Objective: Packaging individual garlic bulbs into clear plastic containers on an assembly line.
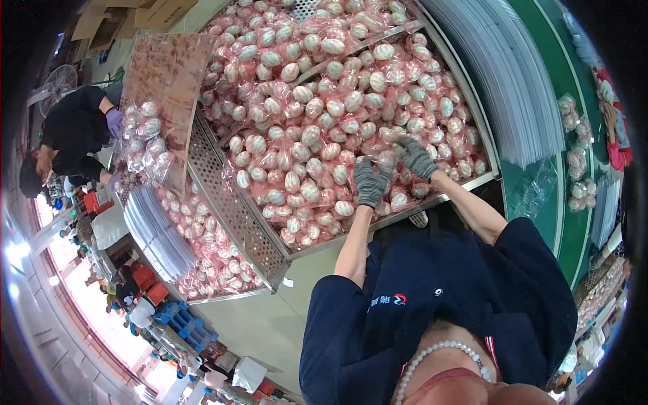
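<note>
A metal bin [331, 246] with a perforated side is heaped with egg-shaped white items [311, 135] in clear, pink-tinted plastic wrap. Both my hands wear grey knit gloves and are down among these items, near the bin's front edge. My left hand [372, 183] lies palm down with its fingers in the wrapped pile. Just to its right and slightly farther in, my right hand [417, 158] touches wrapped pieces with its fingertips. A shiny clear wrapper [387, 158] shows between the two hands. Whether either hand grips a piece is hidden by the film and gloves.
At right, stacked grey plastic trays [511, 81] stand on a green conveyor [544, 202] with wrapped packs [577, 157]. A stained board [164, 91] bridges the bins at left, where a co-worker [76, 134] in gloves handles packs. Another tray stack [157, 233] stands nearby.
</note>
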